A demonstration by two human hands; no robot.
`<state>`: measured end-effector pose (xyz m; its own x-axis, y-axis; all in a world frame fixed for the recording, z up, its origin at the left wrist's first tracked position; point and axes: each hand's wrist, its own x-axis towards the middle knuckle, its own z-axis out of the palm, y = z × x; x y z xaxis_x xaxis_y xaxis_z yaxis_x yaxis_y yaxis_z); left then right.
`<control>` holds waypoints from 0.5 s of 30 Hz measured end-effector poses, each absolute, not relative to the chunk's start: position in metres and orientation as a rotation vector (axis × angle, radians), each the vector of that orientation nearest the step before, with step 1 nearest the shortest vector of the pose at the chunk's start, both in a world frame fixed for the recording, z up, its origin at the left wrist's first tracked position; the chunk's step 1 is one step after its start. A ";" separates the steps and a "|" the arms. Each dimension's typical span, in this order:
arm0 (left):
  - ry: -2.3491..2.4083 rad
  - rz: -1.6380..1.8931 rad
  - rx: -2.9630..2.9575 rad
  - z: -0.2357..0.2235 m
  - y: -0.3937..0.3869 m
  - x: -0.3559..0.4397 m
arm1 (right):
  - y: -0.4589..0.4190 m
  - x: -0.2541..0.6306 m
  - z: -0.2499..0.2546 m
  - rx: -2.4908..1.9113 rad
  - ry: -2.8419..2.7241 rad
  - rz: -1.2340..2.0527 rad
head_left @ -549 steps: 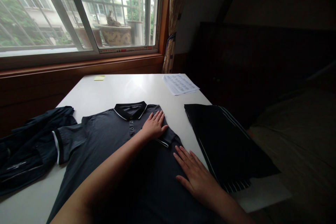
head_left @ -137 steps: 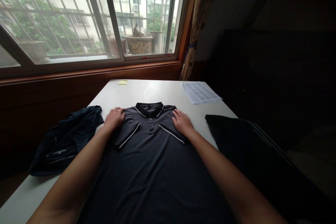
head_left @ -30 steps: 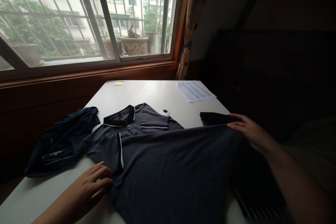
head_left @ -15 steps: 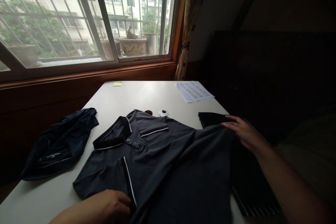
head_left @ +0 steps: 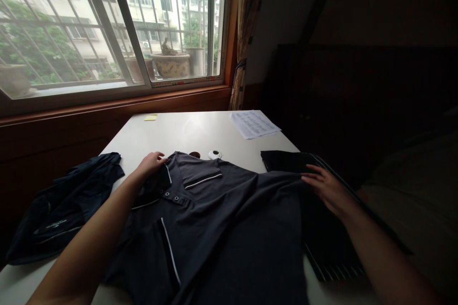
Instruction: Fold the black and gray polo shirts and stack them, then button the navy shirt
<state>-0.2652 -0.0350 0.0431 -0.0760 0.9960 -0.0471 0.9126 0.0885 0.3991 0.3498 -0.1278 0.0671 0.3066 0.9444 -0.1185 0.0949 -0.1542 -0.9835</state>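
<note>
A dark grey polo shirt (head_left: 236,219) lies spread on the white table, with white-edged black trim on its sleeve and collar and a row of snap-like buttons at the neck. My left hand (head_left: 152,162) is at the far side of the collar, its fingertips at the fabric and slightly apart; the forearm hides part of the collar and sleeve. At the shirt's right edge, my right hand (head_left: 325,188) has its fingers spread, over the hem and a flat black folded item (head_left: 332,248) with white stripes along its near edge.
A dark blue bundled garment (head_left: 60,214) lies on the left of the white table (head_left: 171,131). Printed papers (head_left: 254,124) are at the far right, a yellow sticky note (head_left: 150,117) at the far left. A white round object (head_left: 215,154) and a brown one (head_left: 194,155) sit beyond the shirt.
My left hand has left the near sleeve and moved forward to the collar. My right hand stays by the shirt's right edge, its fingers more spread. The view has shifted slightly right.
</note>
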 end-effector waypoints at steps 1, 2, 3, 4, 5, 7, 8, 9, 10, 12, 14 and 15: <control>2.054 0.357 1.883 0.043 -0.028 -0.264 | -0.127 0.351 0.065 -1.515 -0.981 1.013; 2.046 0.329 1.873 0.043 -0.022 -0.262 | -0.126 0.352 0.063 -1.505 -0.967 1.011; 2.039 0.302 1.865 0.043 -0.018 -0.262 | -0.124 0.352 0.062 -1.500 -0.950 1.007; 2.036 0.278 1.860 0.043 -0.013 -0.262 | -0.121 0.353 0.060 -1.498 -0.934 1.004; 2.034 0.258 1.856 0.043 -0.010 -0.263 | -0.119 0.352 0.060 -1.498 -0.920 1.000; 2.044 0.238 1.854 0.043 -0.006 -0.268 | -0.113 0.351 0.059 -1.499 -0.905 0.996; 2.059 0.240 1.854 0.043 -0.005 -0.271 | -0.109 0.350 0.059 -1.497 -0.902 0.995; 2.082 0.247 1.853 0.042 -0.004 -0.276 | -0.105 0.348 0.059 -1.488 -0.905 0.996; 2.112 0.257 1.848 0.041 -0.005 -0.281 | -0.100 0.346 0.060 -1.474 -0.916 0.996; 2.185 0.276 1.832 0.038 -0.006 -0.292 | -0.088 0.341 0.059 -1.438 -0.951 0.992; 2.265 0.293 1.811 0.036 -0.008 -0.304 | -0.073 0.335 0.056 -1.412 -0.995 0.989; 2.305 0.299 1.800 0.035 -0.009 -0.311 | -0.065 0.330 0.055 -1.407 -1.020 0.985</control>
